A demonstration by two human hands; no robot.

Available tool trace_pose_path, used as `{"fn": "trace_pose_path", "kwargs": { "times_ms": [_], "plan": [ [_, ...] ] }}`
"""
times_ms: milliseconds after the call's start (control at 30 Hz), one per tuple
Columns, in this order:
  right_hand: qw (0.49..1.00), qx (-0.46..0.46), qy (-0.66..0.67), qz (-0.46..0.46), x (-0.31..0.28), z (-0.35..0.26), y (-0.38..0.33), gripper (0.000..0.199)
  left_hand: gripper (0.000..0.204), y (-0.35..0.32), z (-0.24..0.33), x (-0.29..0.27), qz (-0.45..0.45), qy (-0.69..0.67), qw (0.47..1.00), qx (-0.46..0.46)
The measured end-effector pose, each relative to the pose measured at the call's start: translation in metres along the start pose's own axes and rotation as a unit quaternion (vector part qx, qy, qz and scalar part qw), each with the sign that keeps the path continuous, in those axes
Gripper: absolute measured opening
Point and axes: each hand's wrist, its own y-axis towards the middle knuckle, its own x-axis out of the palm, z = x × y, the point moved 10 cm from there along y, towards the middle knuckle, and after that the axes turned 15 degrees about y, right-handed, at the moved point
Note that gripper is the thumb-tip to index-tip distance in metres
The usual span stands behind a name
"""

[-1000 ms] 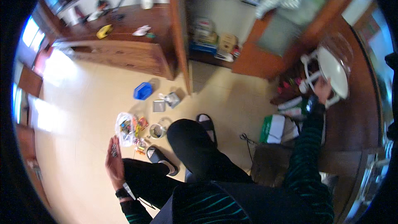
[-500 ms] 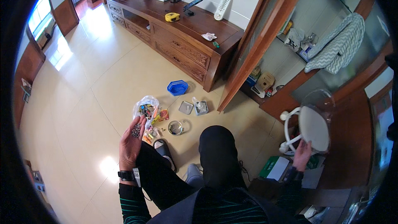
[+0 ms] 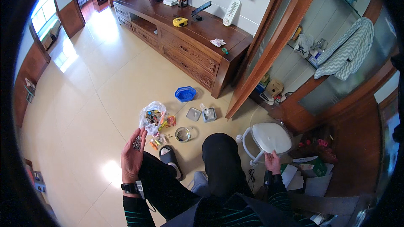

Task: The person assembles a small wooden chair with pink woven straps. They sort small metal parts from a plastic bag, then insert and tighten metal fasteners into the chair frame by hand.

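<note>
We see the left hand held flat and wide, palm up above the knee, with a small cluster of dark metal rings lying on the fingers. The right hand rests its fingertips on the white stool. Farther out on the floor, a clear plastic bag bulges with colourful small parts, beside a round glass lid, a square tin and a blue basket.

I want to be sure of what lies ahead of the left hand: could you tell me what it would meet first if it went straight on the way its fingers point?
Probably the clear plastic bag of small colourful items on the floor. The left hand holds small dark bits and points up-picture toward it. Depth is unclear, since the hand is raised above the floor.
</note>
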Motion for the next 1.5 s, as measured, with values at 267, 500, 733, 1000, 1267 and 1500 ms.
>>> {"fn": "trace_pose_path", "kwargs": {
  "times_ms": [267,500,733,1000,1267,1500],
  "plan": [
    [0.999,0.021,0.007,0.023,-0.056,0.025,0.059,0.028,0.064,-0.001,-0.002,-0.007,0.022,0.073,0.997,-0.013],
    [0.999,0.023,-0.021,0.043,-0.085,0.024,0.087,0.028,0.06,0.007,-0.008,0.001,0.015,0.065,0.997,-0.025],
    [0.987,0.017,-0.072,0.142,-0.166,0.007,0.124,0.026,0.063,0.009,-0.009,-0.002,0.05,0.117,0.991,-0.04],
    [0.972,0.049,-0.106,0.205,-0.214,-0.014,0.144,0.029,0.066,0.009,-0.01,-0.01,0.09,0.094,0.99,-0.053],
    [0.638,0.012,-0.767,0.072,-0.222,-0.09,0.185,0.02,0.067,0.009,-0.007,-0.017,0.107,0.065,0.991,-0.052],
    [0.847,0.223,-0.469,0.113,-0.095,0.049,0.061,0.014,0.068,0.008,-0.012,-0.024,0.124,0.019,0.991,-0.052]
  ]
}}
